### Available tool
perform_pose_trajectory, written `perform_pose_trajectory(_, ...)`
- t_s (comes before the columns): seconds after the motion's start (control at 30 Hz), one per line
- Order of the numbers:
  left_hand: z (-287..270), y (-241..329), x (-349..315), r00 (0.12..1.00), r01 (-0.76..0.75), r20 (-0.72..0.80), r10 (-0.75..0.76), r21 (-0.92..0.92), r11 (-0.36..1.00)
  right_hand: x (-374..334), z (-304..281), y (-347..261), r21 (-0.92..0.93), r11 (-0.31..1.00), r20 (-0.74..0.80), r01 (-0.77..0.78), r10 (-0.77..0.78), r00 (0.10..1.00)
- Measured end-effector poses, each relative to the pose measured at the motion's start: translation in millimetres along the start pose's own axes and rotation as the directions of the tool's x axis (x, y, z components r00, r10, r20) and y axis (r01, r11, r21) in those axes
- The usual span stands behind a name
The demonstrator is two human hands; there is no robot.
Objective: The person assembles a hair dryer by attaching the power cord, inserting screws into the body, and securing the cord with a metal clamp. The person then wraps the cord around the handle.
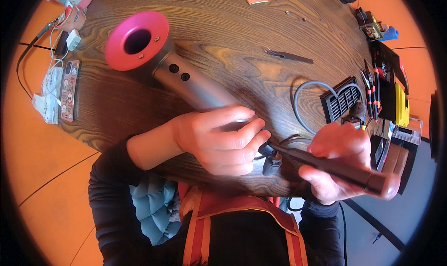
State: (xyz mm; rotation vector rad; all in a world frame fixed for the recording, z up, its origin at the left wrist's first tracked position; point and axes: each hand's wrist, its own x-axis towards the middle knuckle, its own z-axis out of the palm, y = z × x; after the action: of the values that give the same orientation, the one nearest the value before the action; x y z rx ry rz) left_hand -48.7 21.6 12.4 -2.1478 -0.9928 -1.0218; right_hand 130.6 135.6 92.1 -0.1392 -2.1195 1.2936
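A hair dryer (198,86) with a grey handle and a round pink head lies slantwise before me, its head up and to the left. My left hand (223,140) is wrapped round the lower handle. In my right hand (342,149) is a dark, slim screwdriver (333,166), gripped between thumb and fingers, with the index finger at its back end. Its tip meets the open lower end of the handle; the exact contact point is too small to make out. Just below that end hangs a dark ribbed cord sleeve (272,165).
Tweezers (288,56) lie on the wooden table (223,28) beyond my hands. A grey cord (298,110) loops by a black slotted holder (342,98). Pliers (372,96) and a yellow case (401,105) crowd the right edge. A phone (70,91) and white cables sit at left.
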Motion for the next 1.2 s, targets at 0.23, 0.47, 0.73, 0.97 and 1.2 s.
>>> perform_pose_trajectory(0.23, 4.4, -1.0, -3.7, 0.999, -0.04, -0.01, 0.04, 0.021, 0.999, -2.8, 4.5, 8.0, 0.014, 1.0, -0.099, -0.011, 0.013, 0.995)
perform_pose_trajectory(0.47, 4.9, -1.7, -3.7, 0.999, -0.037, -0.003, 0.037, 0.021, 0.999, -0.5, 2.8, 9.9, 0.078, 0.996, -0.103, 0.034, -0.025, 0.994)
perform_pose_trajectory(0.73, 3.3, -0.4, -1.6, 1.0, -0.007, 0.03, 0.007, -0.002, 1.0, -1.5, 3.7, 7.3, 0.048, 0.996, -0.077, -0.077, 0.08, 0.994)
perform_pose_trajectory(0.97, 2.5, 1.5, -2.2, 1.0, 0.03, 0.006, -0.03, 0.008, 1.0, -2.5, 5.9, 5.0, 0.059, 0.992, -0.066, -0.109, 0.113, 0.991)
perform_pose_trajectory(1.2, 5.5, -1.1, -3.0, 1.0, 0.007, -0.006, -0.007, 0.014, 1.0, 2.2, 7.4, 6.5, 0.086, 0.993, -0.145, -0.08, 0.092, 0.985)
